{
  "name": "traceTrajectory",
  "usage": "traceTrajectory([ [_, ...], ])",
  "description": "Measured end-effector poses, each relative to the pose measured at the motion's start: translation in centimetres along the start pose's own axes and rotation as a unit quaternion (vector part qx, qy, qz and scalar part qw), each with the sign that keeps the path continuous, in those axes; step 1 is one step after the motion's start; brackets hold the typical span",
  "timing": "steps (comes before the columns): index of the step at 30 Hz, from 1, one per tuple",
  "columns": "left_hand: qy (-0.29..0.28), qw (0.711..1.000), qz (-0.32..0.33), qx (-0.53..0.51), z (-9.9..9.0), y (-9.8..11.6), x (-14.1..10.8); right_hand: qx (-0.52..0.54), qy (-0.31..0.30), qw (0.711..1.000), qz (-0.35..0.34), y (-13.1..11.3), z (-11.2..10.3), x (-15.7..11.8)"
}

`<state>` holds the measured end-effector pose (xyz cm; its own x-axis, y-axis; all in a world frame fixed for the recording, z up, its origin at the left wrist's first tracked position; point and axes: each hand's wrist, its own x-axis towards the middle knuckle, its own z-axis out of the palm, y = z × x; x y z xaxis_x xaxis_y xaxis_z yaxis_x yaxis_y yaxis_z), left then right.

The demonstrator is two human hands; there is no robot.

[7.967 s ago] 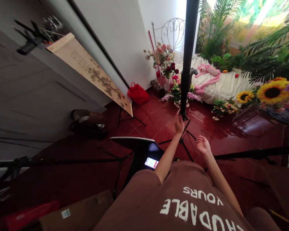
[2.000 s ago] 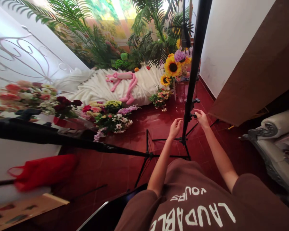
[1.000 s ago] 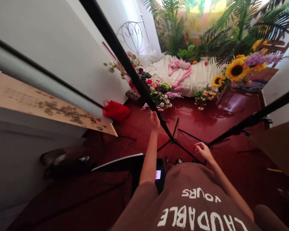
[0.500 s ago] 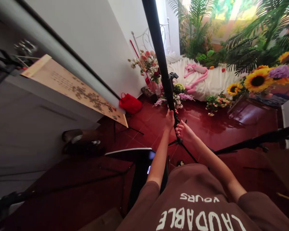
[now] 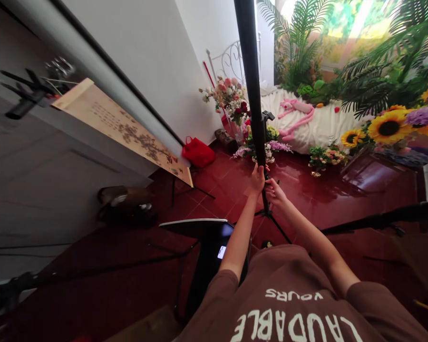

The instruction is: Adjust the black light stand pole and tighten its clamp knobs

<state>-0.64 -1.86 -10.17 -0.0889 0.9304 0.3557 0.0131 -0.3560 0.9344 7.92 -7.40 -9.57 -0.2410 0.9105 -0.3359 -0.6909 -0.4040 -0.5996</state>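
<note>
One slim black pole (image 5: 256, 85), smooth, round; my left hand (image 5: 257, 179) wraps it, right fingers (image 5: 275, 192) curl against its near side.

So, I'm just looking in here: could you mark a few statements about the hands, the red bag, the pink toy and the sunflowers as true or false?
1. The left hand grips the black stand. True.
2. The red bag hangs from the black stand. False: it sits on the red floor.
3. The pink toy lies on white cloth. True.
4. The right hand holds a flower. False: it is at the black stand, just below the left hand.
</note>
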Motion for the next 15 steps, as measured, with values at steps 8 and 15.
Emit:
traceTrajectory([
  [8, -0.007, 1.000, -0.004, 0.015, -0.2, -1.0, -0.2, -0.627, 0.004, 0.733, -0.264, -4.6, -0.4, -1.7],
  [15, 0.008, 0.999, -0.035, -0.008, -0.1, -1.3, -0.1, -0.560, 0.006, 0.706, -0.433, -9.0, 5.1, -3.6],
])
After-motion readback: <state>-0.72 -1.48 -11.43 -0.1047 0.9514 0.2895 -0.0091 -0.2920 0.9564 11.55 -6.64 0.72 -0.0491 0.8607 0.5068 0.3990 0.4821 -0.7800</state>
